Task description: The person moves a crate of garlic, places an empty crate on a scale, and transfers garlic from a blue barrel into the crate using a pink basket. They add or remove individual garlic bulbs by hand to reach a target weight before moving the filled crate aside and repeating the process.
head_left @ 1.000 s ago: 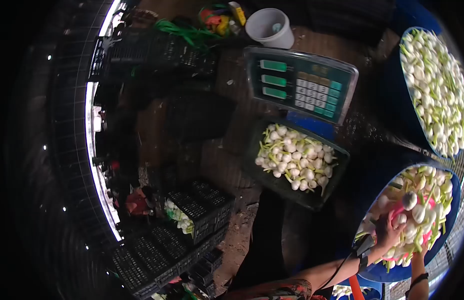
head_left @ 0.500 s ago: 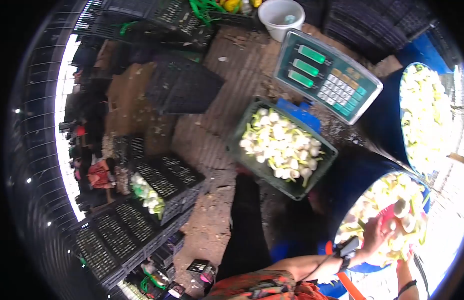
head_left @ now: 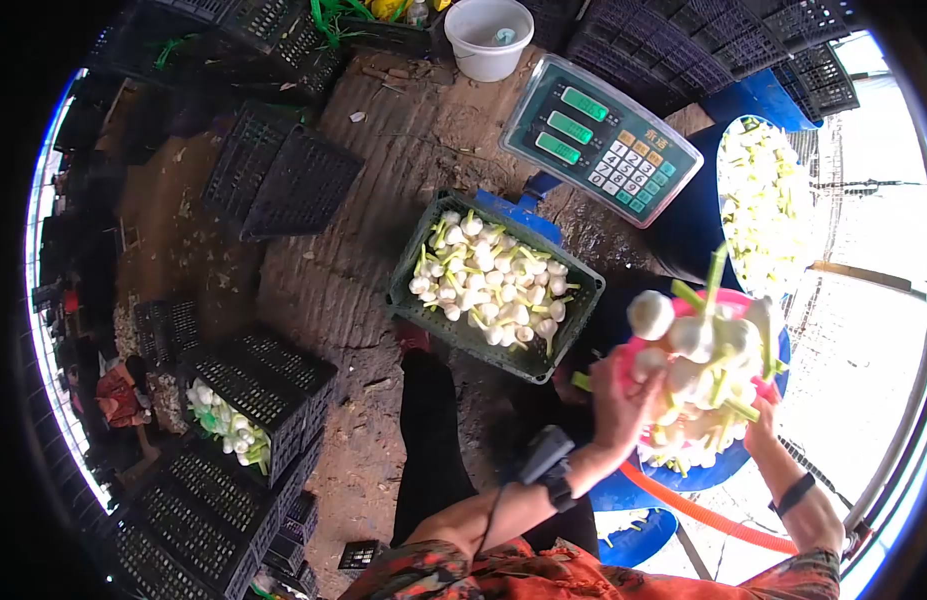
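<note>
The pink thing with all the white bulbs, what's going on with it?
Somebody is holding that pink container with both bare hands, the left hand on one side and the right hand on the other. It is heaped with white bulbs with green stems, and it seems to be over a blue barrel. More bulbs lie in a dark green crate by the scale's display.
</note>
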`<state>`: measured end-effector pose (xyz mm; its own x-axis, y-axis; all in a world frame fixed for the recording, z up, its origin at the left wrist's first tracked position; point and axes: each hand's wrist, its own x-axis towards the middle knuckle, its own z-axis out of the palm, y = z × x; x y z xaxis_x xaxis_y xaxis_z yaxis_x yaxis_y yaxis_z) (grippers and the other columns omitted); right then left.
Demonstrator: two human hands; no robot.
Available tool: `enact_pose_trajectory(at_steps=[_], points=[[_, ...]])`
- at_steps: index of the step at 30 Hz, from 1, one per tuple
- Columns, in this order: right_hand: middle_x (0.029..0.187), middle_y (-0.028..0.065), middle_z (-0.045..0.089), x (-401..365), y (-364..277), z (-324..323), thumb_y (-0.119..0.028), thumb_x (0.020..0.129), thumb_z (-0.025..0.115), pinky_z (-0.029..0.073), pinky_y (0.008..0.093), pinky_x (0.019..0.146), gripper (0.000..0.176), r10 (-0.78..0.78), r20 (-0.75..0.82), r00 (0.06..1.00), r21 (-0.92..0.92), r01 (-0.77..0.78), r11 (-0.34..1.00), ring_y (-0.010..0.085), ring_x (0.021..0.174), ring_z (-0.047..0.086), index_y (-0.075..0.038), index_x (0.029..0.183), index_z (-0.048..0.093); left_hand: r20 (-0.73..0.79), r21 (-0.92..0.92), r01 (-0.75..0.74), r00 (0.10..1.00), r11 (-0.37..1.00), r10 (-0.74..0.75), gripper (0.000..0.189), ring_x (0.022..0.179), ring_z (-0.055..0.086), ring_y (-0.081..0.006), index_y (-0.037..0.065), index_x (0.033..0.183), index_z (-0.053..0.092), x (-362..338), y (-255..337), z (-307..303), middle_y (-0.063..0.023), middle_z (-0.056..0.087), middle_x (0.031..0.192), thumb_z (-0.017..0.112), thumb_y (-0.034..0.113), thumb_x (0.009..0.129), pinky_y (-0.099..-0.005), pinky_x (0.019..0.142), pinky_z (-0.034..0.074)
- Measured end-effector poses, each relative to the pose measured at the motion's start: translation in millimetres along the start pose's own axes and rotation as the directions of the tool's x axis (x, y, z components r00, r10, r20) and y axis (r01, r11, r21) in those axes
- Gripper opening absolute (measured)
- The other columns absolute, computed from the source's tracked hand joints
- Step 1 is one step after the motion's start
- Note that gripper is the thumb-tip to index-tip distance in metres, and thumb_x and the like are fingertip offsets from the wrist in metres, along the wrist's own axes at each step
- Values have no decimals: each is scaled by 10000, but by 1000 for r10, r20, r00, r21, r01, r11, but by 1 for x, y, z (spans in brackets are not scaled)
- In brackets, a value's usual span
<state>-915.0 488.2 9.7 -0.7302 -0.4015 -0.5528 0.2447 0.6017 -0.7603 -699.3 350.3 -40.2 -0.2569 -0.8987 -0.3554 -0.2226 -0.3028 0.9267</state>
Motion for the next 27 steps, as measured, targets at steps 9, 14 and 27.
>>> enact_pose_trajectory(at_steps=[9,14,27], points=[[1126,125,599,13,26,198,-44,829,567,491,321,806,489,-270,262,926,-450,365,815,225,1011,586,-63,1301,441,-40,-142,457,884,878,-466,473,881,575,-165,22,1152,541,65,-122,-154,-73,607,999,707,311,816,-312,786,480],[1055,67,625,42,72,268,87,751,550,531,311,745,610,277,344,897,-406,-124,906,173,898,623,-119,1319,467,550,-484,821,556,305,-624,422,962,610,-260,49,1186,536,157,-169,-220,-133,606,1120,511,356,897,-384,826,504],[537,18,357,89,61,313,-47,801,535,193,219,374,157,947,181,265,-741,-596,308,97,422,295,-74,656,480,420,-186,905,425,382,-802,591,900,628,-154,147,1269,454,235,-167,-286,-84,581,1162,544,542,839,-328,634,528]])
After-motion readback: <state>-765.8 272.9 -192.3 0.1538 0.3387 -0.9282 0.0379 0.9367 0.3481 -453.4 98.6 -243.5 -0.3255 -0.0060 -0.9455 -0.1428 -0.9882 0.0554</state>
